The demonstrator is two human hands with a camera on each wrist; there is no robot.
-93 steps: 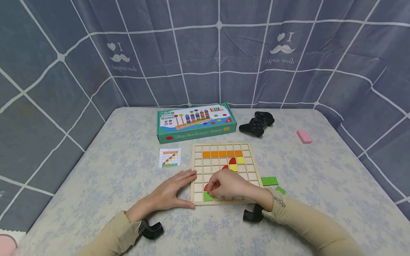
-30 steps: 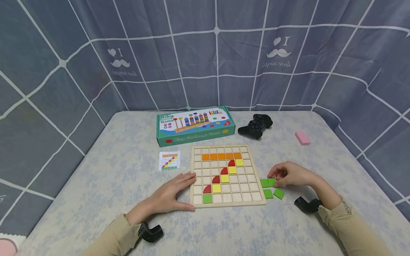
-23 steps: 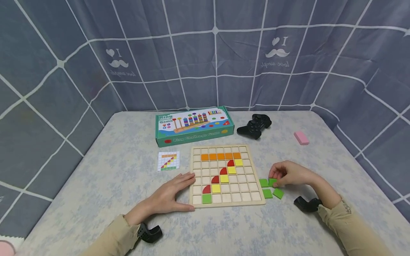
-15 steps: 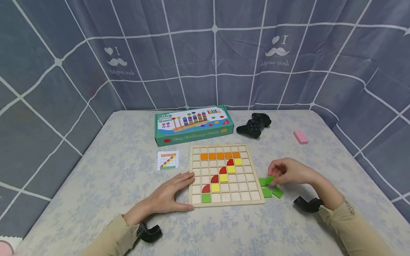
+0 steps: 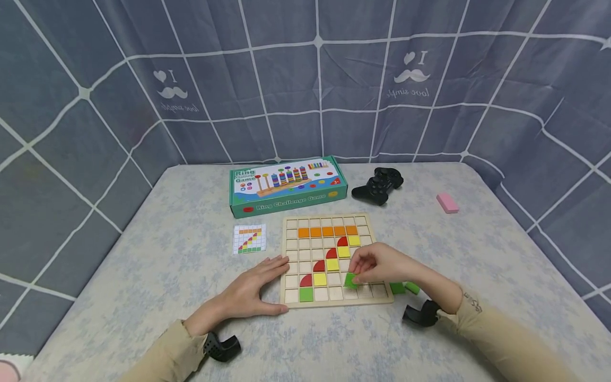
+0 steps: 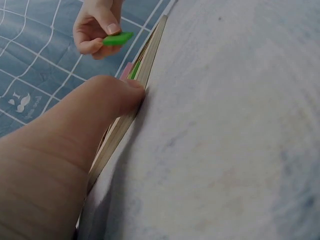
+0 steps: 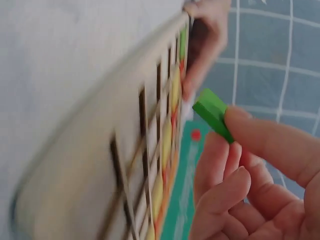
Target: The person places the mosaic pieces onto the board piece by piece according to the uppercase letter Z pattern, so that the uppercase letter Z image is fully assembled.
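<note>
My right hand pinches a green square tile between thumb and fingers, held over the lower part of the wooden grid board. The right wrist view shows that green tile tilted at the fingertips. With fingers spread, my left hand rests at the board's left edge, its thumb against the side. Set in the grid are a row of orange tiles, a diagonal of red quarter-round and yellow square tiles, and one green tile at lower left.
More green tiles lie right of the board, partly hidden by my right forearm. A pattern card lies to the left. Behind stand a green game box and a black game controller; a pink block is at the right.
My right hand set down a green tile at lower left, went to the loose green tiles, picked one up and has carried it left over the board. My left hand stays at the edge.
</note>
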